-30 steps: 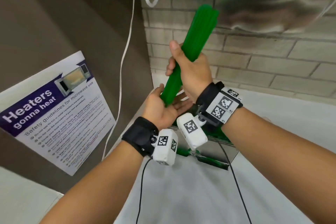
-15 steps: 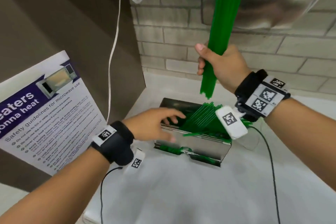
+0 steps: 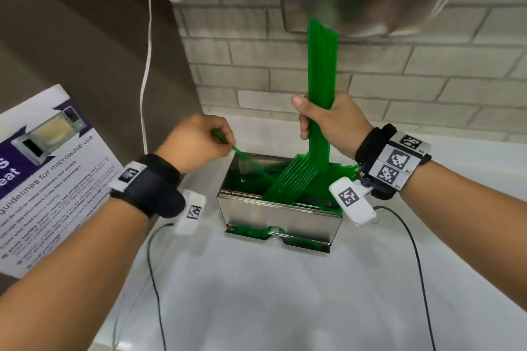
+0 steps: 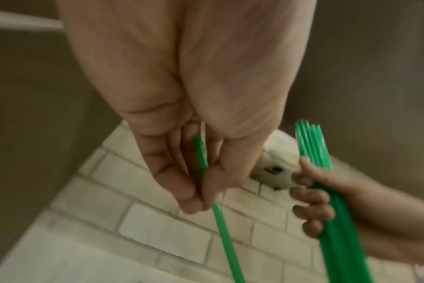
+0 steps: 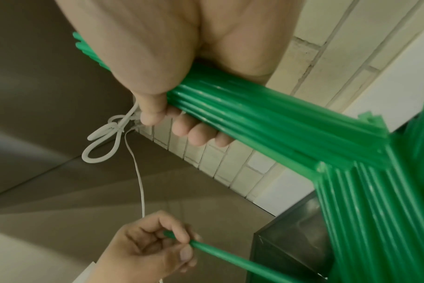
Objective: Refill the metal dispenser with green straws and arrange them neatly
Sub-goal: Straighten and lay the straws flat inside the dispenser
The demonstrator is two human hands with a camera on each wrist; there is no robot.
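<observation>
Green bundle [image 3: 320, 71] gripped upright in right hand [image 3: 330, 120]; left hand [image 3: 196, 142] pinches one straw [image 3: 251, 162].

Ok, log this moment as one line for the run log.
left hand: pinches single straw | right hand: grips upright straw bundle over metal dispenser | straws inside: crossed, untidy

Shiny metal dispenser [image 3: 281, 212] open on top, standing on the white bench [image 3: 285, 293], loose green straws [image 3: 291, 179] crossed inside, upright bundle of straws [image 3: 321, 77] above it, single straw [image 3: 251, 161] slanting out at left
</observation>
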